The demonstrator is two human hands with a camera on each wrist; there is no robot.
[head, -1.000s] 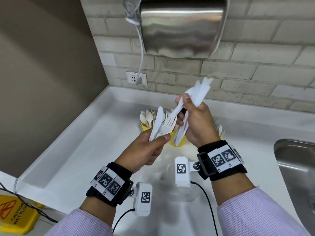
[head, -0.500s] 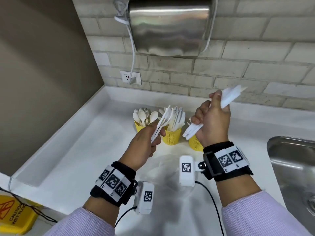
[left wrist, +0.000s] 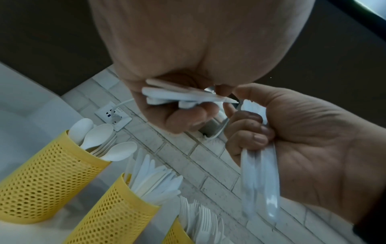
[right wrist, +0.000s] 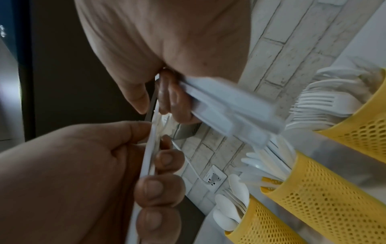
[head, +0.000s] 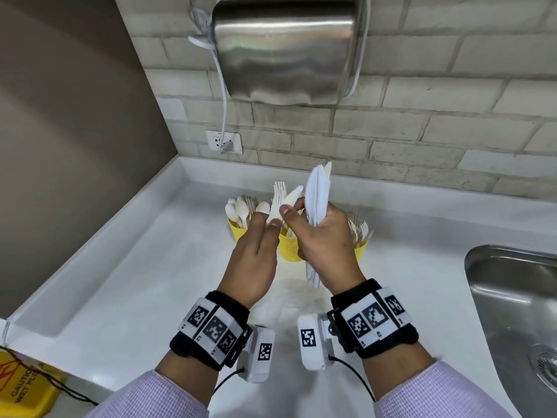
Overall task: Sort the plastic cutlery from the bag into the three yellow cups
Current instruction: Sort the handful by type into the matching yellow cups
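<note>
My left hand (head: 269, 220) pinches a white plastic fork (head: 279, 191) and a knife (head: 291, 198), tips pointing up. Their handles (left wrist: 177, 97) show under the palm in the left wrist view. Right beside it, my right hand (head: 301, 218) grips an upright bundle of white knives (head: 317, 191), its thumb close to the left hand's pieces. The bundle (right wrist: 229, 112) looks blurred in the right wrist view. Behind the hands stand three yellow mesh cups: a spoon cup (head: 238, 232), a middle cup (head: 289, 247) holding knives (left wrist: 154, 181), and a fork cup (head: 361, 247).
A clear plastic bag (head: 289, 300) lies flat on the white counter (head: 135, 282) below my hands. A steel sink (head: 518, 312) is at the right. A metal hand dryer (head: 286, 46) hangs on the brick wall, with a socket (head: 223, 142) below it. A brown wall closes the left side.
My hands were apart over the cups half a second ago and have come together. Both sets of cutlery have turned upright, and the right hand has moved left toward the left hand.
</note>
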